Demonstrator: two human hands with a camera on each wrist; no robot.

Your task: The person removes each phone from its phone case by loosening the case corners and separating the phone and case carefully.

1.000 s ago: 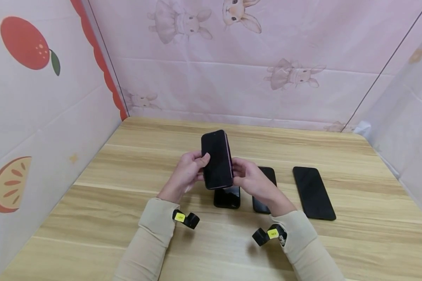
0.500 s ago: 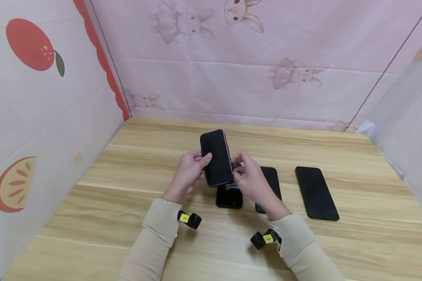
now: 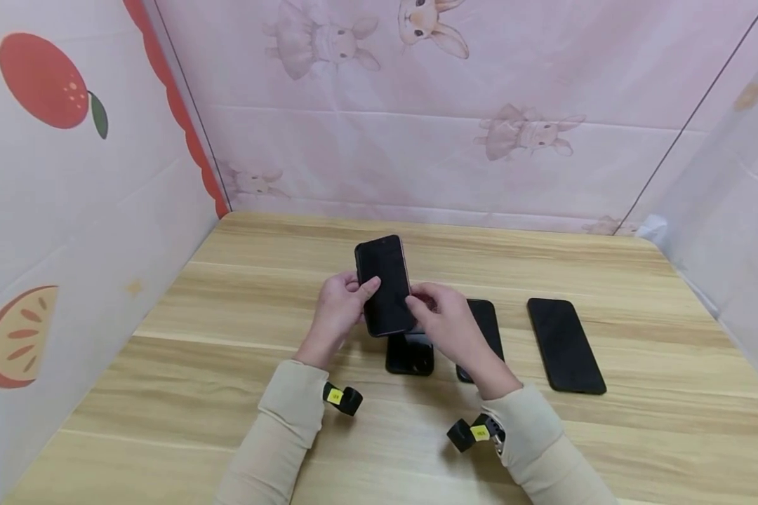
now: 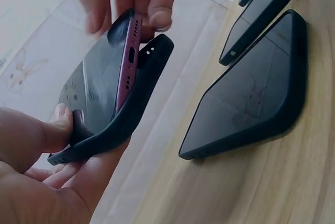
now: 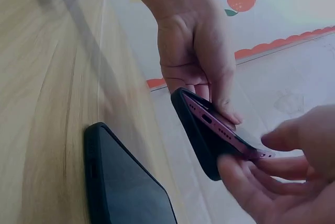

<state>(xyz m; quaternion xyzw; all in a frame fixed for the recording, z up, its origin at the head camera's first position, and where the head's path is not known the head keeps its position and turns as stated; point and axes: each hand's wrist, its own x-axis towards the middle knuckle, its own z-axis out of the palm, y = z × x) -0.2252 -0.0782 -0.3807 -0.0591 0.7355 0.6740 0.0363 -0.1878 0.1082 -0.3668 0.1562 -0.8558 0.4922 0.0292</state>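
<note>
A phone (image 3: pixel 388 301) with a black screen and a purple frame (image 4: pixel 129 59) is held up over the table, screen toward me. Its black phone case (image 4: pixel 149 77) is bent away from the bottom end, so the charging port shows and a gap lies between phone and case (image 5: pixel 196 137). My left hand (image 3: pixel 337 308) grips phone and case by the left side, thumb on the screen. At the right lower corner, my right hand (image 3: pixel 448 319) pinches the phone's edge, thumb on the front and fingers curled by the case. Part of the right fingers is hidden behind the phone in the head view.
Below the held phone lies another dark phone (image 3: pixel 410 356), partly covered in the head view. A second phone (image 3: pixel 488 326) lies behind the right forearm, and a third (image 3: pixel 565 345) farther right on the wooden table (image 3: pixel 183 393). Printed cloth walls (image 3: pixel 417 161) stand around the back and sides.
My right thumb has come onto the phone's front at its right edge. The phone has shifted slightly left, still in the left hand. The phones on the table stay put.
</note>
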